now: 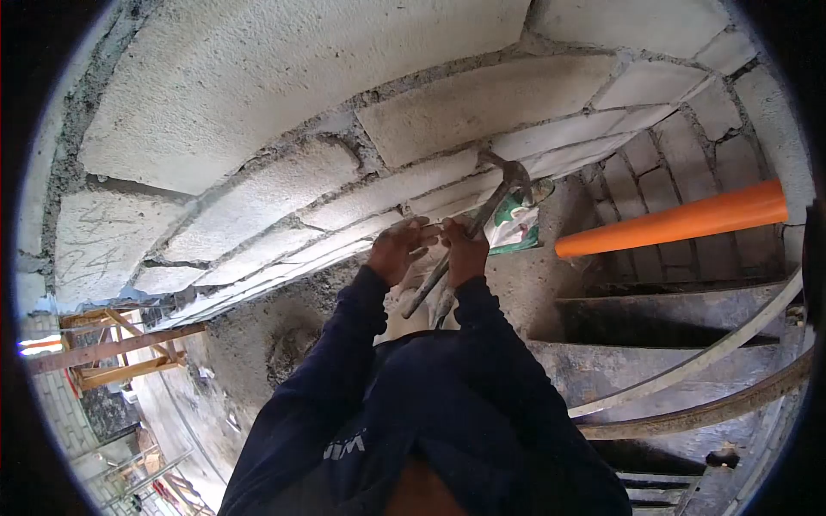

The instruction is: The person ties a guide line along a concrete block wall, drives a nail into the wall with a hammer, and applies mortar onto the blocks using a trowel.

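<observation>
The hammer (494,206) slants through the right hand (465,254), whose fingers curl around mid-handle; its head sticks out beyond them, its butt on the opposite side. The metal claw head looks worn, the handle dark and dusty. Left of the hammer, the left hand (398,251) is half open, fingertips close to the right's; whether they pinch something small is unclear. The right hand hides mid-handle. A bag (516,227), partly covered, shows beside the hammer's head; an orange pipe (671,219) lies farther right.
</observation>
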`<act>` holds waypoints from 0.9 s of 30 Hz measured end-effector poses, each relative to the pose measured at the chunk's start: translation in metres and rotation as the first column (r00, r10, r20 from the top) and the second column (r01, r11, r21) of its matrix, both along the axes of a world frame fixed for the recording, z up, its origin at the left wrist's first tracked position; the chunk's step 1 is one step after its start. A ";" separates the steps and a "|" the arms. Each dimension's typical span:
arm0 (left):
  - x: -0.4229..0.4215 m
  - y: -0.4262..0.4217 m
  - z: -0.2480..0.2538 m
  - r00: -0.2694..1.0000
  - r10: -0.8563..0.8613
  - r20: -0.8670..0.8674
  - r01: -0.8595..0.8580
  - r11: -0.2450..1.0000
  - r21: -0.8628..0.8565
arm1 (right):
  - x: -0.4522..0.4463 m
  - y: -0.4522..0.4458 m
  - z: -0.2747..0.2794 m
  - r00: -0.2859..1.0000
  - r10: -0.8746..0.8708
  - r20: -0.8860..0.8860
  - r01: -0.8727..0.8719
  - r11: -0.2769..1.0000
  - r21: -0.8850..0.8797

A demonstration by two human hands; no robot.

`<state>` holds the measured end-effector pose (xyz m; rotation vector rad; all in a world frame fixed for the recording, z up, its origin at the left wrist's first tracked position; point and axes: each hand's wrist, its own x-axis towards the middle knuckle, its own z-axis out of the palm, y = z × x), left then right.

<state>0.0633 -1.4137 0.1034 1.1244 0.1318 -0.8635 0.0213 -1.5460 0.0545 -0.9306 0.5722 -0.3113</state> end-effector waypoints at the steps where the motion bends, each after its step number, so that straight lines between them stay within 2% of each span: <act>1: 0.003 -0.002 0.001 1.000 -0.002 0.002 0.002 1.000 0.022 | 0.003 -0.003 -0.003 0.999 -0.044 0.001 0.044 0.999 -0.018; 5: 0.014 0.000 -0.002 0.998 -0.029 0.054 0.028 0.999 0.032 | 0.010 -0.017 -0.003 0.979 -0.187 -0.083 0.186 0.982 -0.023; 8: 0.016 -0.002 -0.008 0.996 0.037 0.076 -0.041 0.998 0.055 | 0.010 -0.021 0.006 0.967 -0.242 -0.078 0.247 0.968 0.052; 11: 0.023 -0.004 -0.020 0.995 0.031 0.090 -0.029 0.999 -0.025 | 0.010 -0.022 0.008 0.964 -0.267 0.003 0.265 0.956 0.127; 14: 0.029 -0.008 -0.031 0.996 0.044 0.074 -0.042 0.999 -0.028 | 0.010 -0.025 0.001 0.971 -0.236 -0.034 0.238 0.968 0.075; 17: 0.031 -0.015 -0.027 0.998 0.050 -0.033 -0.054 0.990 -0.128 | 0.012 -0.022 0.004 0.960 -0.281 0.012 0.276 0.950 0.148; 20: 0.030 -0.025 -0.025 0.992 0.110 -0.062 -0.114 0.991 -0.068 | 0.015 -0.016 0.017 0.957 -0.287 -0.034 0.288 0.942 0.169; 24: 0.039 -0.025 -0.033 0.997 0.055 -0.048 -0.053 0.998 0.028 | 0.027 -0.012 0.008 0.967 -0.247 -0.066 0.256 0.937 0.238; 27: 0.044 -0.021 -0.020 0.999 -0.041 -0.009 0.042 0.996 0.074 | 0.035 -0.006 0.005 0.963 -0.257 -0.083 0.270 0.921 0.280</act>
